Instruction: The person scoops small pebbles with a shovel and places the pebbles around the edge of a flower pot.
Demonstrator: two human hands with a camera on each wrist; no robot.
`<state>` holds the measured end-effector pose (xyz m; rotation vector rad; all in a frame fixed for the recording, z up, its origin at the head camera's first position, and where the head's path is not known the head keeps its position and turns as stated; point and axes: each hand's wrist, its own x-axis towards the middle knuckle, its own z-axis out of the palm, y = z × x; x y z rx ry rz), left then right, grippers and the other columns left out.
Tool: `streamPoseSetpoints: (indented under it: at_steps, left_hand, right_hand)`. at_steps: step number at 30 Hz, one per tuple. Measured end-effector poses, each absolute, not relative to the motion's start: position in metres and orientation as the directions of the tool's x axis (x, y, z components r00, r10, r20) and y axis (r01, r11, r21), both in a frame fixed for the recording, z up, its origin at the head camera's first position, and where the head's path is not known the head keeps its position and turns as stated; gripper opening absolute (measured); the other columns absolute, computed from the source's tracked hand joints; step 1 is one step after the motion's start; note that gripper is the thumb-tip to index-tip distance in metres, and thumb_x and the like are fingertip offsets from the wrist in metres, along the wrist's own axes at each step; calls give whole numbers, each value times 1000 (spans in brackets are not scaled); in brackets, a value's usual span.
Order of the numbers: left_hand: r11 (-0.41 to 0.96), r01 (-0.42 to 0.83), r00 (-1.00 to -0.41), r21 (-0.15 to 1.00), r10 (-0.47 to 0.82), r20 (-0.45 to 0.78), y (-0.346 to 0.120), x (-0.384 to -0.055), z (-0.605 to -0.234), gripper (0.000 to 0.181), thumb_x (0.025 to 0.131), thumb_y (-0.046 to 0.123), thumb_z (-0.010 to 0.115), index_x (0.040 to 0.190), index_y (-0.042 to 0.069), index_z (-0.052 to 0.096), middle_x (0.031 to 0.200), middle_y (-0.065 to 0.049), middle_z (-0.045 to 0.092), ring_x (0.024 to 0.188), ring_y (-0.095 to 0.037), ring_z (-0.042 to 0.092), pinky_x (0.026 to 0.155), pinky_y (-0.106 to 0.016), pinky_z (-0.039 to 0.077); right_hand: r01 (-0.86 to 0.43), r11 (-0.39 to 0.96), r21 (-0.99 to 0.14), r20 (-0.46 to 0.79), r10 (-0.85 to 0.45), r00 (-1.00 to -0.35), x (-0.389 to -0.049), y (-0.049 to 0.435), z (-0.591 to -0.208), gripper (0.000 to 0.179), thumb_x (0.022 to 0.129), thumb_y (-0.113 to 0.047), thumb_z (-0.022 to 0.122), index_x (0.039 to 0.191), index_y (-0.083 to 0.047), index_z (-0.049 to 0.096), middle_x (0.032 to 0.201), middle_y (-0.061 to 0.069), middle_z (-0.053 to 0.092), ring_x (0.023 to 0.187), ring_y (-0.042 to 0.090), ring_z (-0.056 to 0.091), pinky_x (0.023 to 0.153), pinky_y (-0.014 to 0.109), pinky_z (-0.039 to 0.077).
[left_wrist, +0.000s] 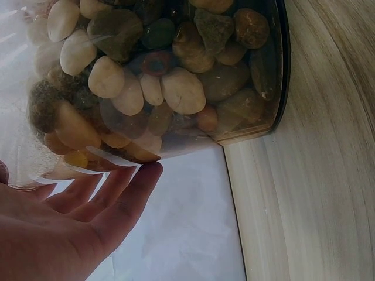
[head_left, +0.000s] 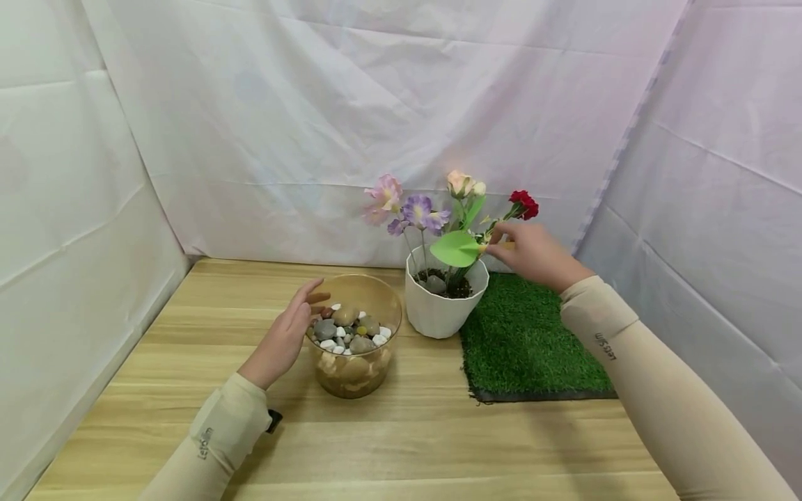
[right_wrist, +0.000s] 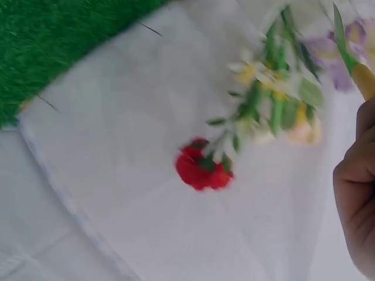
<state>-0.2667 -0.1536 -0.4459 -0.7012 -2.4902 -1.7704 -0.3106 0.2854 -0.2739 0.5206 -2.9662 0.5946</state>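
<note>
In the head view my right hand [head_left: 532,252] pinches the yellow handle of a small green toy shovel [head_left: 455,249]. The blade hangs over the white flowerpot [head_left: 436,316], in front of the flower stems. Dark soil and a grey stone [head_left: 435,284] show inside the pot. My left hand [head_left: 289,341] is at the left side of an amber, see-through bowl [head_left: 351,390] full of pebbles [head_left: 344,316]. In the left wrist view, the fingertips [left_wrist: 151,170] rest against the bowl's wall, fingers spread and slightly bent.
Pink, purple [head_left: 421,212] and peach flowers stand in the pot, with a red carnation [head_left: 523,204] leaning right. A green artificial turf mat [head_left: 539,355] lies right of the pot on the wooden table [head_left: 401,445]. White cloth [head_left: 282,125] hangs behind and at both sides.
</note>
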Motion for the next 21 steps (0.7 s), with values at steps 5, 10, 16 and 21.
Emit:
streamPoseSetpoints:
  at_steps: [5,10,16,21]
  left_hand:
    - [252,360,-899,898,349,263,-152,-267,-447,53,122,35,21,175,28,18,164,-18,44,143,-44,51,118,-70,35]
    - [262,360,-901,896,348,260,-152,-267,-446,53,122,35,21,174,30,18,164,-19,43,142,-44,52,117,-71,35]
    - [272,362,-902,892,344,261,-152,-267,-445,53,122,34,21,175,29,19,164,-20,44,142,-44,53,117,-71,36]
    - [271,360,-903,893,340,261,-152,-268,-446,53,122,32,21,175,26,19,163,-21,44,142,-46,52,116,-71,36]
  right_hand:
    - [-368,811,-455,157,-334,-929,-299,281,-244,21,110,-32,70,113,-12,73,95,6,77,79,26,68,62,43,49]
    - [-464,774,-431,177,-432,-884,-287,259,-226,20,108,-39,72,111,-20,77,91,-2,77,80,21,70,70,42,52]
    - [-597,723,-346,130,-593,-794,-281,209,-223,9,107,-24,74,112,-17,76,93,0,73,65,19,59,60,38,51]
    - [-692,707,-145,103,-685,-721,-279,159,-236,5,105,-18,76,102,-16,73,87,-4,70,65,16,58,56,34,50]
